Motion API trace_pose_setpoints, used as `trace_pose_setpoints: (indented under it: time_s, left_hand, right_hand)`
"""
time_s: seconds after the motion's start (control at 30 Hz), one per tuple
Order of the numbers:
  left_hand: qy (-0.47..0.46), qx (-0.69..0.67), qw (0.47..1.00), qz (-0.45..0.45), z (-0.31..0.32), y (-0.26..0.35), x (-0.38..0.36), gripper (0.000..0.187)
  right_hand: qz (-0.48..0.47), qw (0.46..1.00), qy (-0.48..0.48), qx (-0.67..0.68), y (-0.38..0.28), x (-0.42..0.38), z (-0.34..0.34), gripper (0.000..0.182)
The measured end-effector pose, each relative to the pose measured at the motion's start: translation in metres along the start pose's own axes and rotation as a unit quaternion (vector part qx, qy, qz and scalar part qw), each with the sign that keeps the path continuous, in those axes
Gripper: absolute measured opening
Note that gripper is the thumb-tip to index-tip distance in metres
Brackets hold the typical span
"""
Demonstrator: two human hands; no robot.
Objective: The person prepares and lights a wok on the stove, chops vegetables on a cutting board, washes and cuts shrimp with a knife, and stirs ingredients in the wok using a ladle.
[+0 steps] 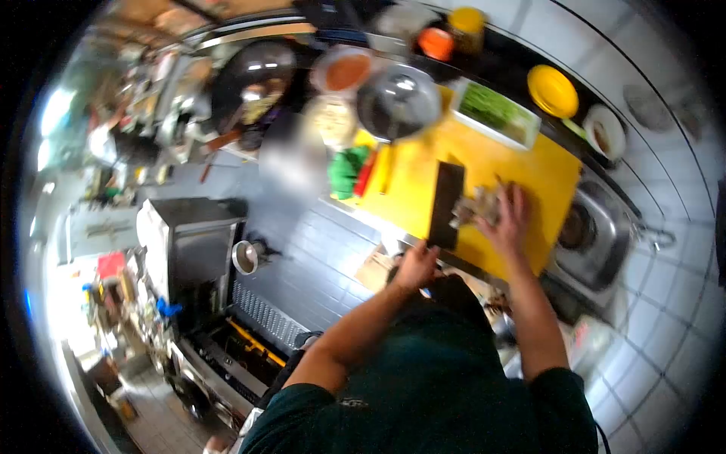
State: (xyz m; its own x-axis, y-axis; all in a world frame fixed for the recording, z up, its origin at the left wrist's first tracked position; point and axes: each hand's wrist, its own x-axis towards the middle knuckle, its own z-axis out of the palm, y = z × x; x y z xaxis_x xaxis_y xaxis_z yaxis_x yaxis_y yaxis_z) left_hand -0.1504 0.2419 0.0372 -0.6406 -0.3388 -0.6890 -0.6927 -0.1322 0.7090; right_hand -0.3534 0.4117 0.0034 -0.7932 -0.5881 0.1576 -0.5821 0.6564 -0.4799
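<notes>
My left hand (417,266) is closed around the handle of a cleaver at the near edge of the yellow cutting board (412,170). The cleaver's broad dark blade (447,204) points away from me over the board. Just right of the blade lies a small heap of greyish-brown food pieces (475,207), whose kind I cannot make out. My right hand (508,221) grips this heap from the right, fingers bent over it. A gap of board shows between my right hand and the blade.
A white tray of chopped greens (491,107), a metal pan (399,102), a bowl of reddish food (347,72) and a green cloth (347,172) stand around the board. A steel sink (601,246) adjoins it on the right. A wok (253,79) sits far left.
</notes>
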Motion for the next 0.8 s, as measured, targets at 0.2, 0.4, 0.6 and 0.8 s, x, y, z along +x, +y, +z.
trace_pose_setpoints:
  time_s: [0.2, 0.4, 0.6, 0.8]
  left_hand:
    - [-0.037, -0.068, 0.995, 0.062, 0.027, 0.017, 0.009, 0.021]
    - [-0.069, -0.07, 0.994, 0.038, 0.042, 0.04, 0.006, 0.021]
    - [-0.067, -0.033, 0.996, 0.048, 0.053, 0.035, 0.014, 0.021]
    - [-0.088, -0.048, 0.993, 0.06, 0.055, 0.042, 0.019, 0.018]
  right_hand:
    - [0.023, 0.997, 0.065, -0.031, -0.021, 0.004, -0.006, 0.09]
    - [0.046, 0.997, 0.053, -0.039, -0.037, 0.013, -0.011, 0.088]
    - [0.058, 0.995, 0.082, -0.01, -0.033, 0.015, 0.0, 0.071]
    - [0.063, 0.993, 0.097, 0.026, -0.031, 0.014, 0.002, 0.059]
